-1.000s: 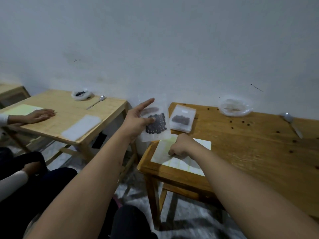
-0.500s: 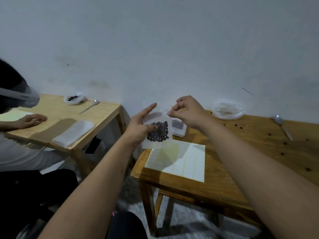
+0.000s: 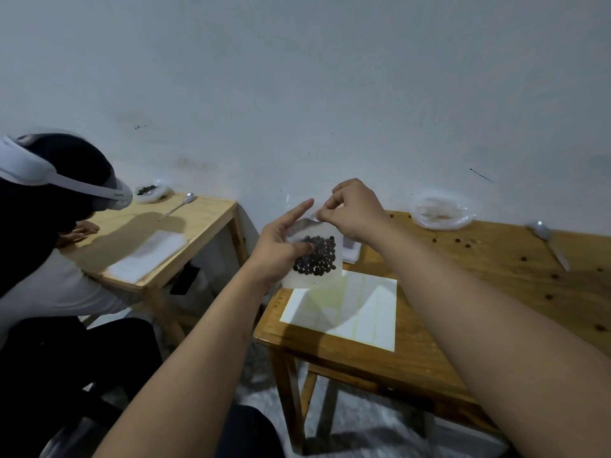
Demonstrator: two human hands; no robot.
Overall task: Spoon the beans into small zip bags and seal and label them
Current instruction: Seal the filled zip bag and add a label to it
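My left hand [image 3: 279, 251] holds a small clear zip bag [image 3: 317, 256] upright above the left end of the wooden table [image 3: 463, 312], thumb pressed on its front, index finger straight. Dark beans fill the bag's lower half. My right hand [image 3: 352, 211] is curled at the bag's top edge and pinches a small white label against it. Under the hands a white label sheet [image 3: 350, 309] lies flat on the table. A second filled zip bag [image 3: 351, 251] lies behind, mostly hidden by my right forearm.
An almost empty plastic bean bag [image 3: 441, 211] and a metal spoon [image 3: 549, 241] lie at the back of the table, with loose beans scattered about. At the left another person [image 3: 49, 233] sits at a second table [image 3: 185, 226] with its own beans, spoon and bags.
My right hand lifted from the label sheet up to the bag's top edge with a label pinched. The person at the left leaned into view.
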